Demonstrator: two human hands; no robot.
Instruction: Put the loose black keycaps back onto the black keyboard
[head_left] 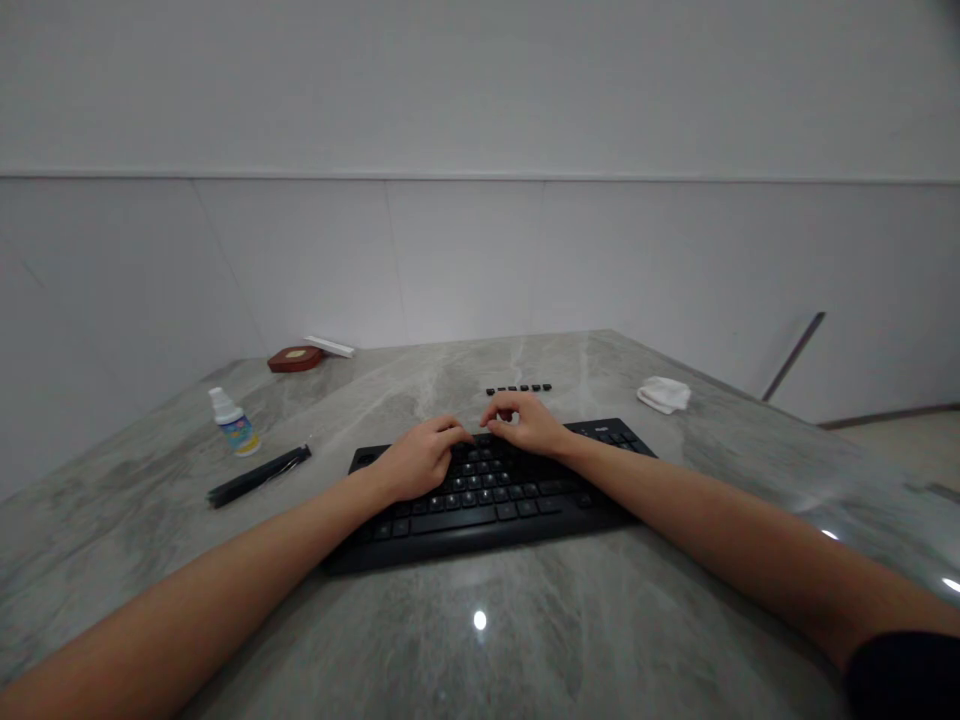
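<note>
A black computer keyboard (457, 541) lies in front of me on the grey marbled table. My left hand (421, 457) rests over its upper left part, closed, with the index finger reaching to the top row and the other fingers curled under. Just to its right, my right hand (529, 424) is bent over the top edge, thumb and forefinger drawn close together. Anything between the fingertips of either hand is too small or hidden to make out. Beyond the keyboard, several small black keycaps (519, 388) stand in a row.
On the left are a white spray bottle (236, 425) with a colourful label and a long black tool (259, 476). Farther back sit a reddish-brown case (295, 359) and a flat white object (330, 347). A folded white cloth (664, 394) lies right, before the wall (465, 260).
</note>
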